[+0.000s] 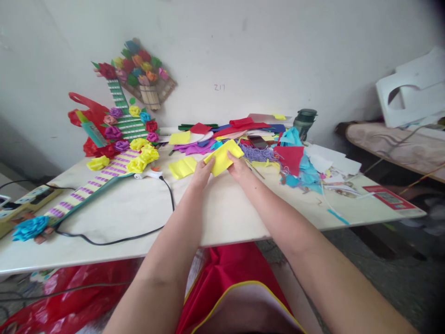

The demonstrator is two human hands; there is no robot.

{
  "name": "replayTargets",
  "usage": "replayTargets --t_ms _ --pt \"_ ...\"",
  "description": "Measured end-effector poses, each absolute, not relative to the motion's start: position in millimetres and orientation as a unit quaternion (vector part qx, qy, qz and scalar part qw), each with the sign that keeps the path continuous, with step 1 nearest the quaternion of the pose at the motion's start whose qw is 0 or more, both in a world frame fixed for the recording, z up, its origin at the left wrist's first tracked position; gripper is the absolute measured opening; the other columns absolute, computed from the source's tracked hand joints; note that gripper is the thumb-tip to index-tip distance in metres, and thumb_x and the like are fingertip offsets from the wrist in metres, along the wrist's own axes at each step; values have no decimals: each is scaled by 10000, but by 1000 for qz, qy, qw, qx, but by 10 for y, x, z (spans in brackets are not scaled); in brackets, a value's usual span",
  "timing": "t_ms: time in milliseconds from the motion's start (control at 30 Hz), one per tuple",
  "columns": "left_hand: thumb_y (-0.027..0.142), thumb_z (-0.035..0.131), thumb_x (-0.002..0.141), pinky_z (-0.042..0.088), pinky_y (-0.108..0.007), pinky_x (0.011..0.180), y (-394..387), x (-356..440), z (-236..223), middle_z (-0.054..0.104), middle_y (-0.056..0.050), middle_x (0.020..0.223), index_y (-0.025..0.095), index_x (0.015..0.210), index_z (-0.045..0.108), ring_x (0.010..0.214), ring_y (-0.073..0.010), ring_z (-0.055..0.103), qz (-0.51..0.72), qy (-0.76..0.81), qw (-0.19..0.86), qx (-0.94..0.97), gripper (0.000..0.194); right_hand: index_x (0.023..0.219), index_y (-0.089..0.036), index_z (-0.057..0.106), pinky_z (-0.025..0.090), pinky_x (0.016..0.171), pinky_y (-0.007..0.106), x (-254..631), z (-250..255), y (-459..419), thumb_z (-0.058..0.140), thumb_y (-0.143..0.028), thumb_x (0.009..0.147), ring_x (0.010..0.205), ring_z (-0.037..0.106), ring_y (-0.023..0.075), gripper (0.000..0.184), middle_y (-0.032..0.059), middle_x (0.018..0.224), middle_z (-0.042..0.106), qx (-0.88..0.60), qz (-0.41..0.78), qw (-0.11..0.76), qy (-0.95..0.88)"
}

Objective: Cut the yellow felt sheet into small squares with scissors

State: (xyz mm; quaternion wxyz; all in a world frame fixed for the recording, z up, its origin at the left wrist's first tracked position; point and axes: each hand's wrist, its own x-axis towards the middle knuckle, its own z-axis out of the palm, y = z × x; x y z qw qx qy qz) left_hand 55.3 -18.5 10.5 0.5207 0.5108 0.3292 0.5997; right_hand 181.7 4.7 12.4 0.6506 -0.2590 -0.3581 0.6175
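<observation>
Paper (pixel 221 162), yellow and creased, is held by both hands above the middle of the worktop (pixel 114 211), nearer the back edge than the front. The person's left hand (pixel 202 174) is closed on its left end, the right hand (pixel 239 168) on its right end, thumbs on top. Just left, a second yellow sheet (pixel 181 168) lies on the worktop. Purple shreds (pixel 257 153) sit behind the right hand, and along the back edge I see a heap of coloured sheets (pixel 239 126). Blue scraps (pixel 309 174) lie toward the right edge. From near the front left corner runs a striped board (pixel 99 179) with flowers (pixel 141 162), a white corded tool (pixel 149 174) just beside it.
</observation>
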Motion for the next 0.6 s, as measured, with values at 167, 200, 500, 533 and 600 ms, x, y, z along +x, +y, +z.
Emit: replayTargets --t_ms 167,200,500,533,600 --pt "419 664 669 461 -260 721 -195 574 118 674 -50 803 125 884 648 812 -188 616 596 328 479 555 364 964 -203 577 525 733 292 1831 137 44 629 -290 737 864 645 161 249 20 899 691 -274 607 655 -357" --pt "418 666 666 461 -259 718 -194 579 119 673 -46 801 128 876 648 807 -186 617 598 327 476 556 358 967 -201 576 525 736 294 1833 137 42 627 -310 741 872 643 163 256 24 905 691 -279 602 652 -367" --pt "411 701 633 482 -266 663 -170 578 112 667 -51 720 128 814 647 817 -217 628 617 332 518 491 341 997 -207 576 532 714 281 1808 119 38 625 -324 742 862 647 161 284 22 893 689 -273 596 656 -374" --pt "406 709 624 486 -269 664 -154 567 98 669 -56 721 126 808 644 821 -221 630 617 334 527 480 341 1002 -209 576 534 712 284 1801 116 35 626 -339 741 858 648 163 296 24 884 689 -276 591 655 -381" --pt "381 725 610 496 -277 693 -119 541 67 677 -66 748 124 814 638 845 -226 631 621 324 546 459 339 1013 -209 576 535 712 293 1788 111 27 631 -364 735 853 648 169 323 31 868 691 -284 583 651 -394"
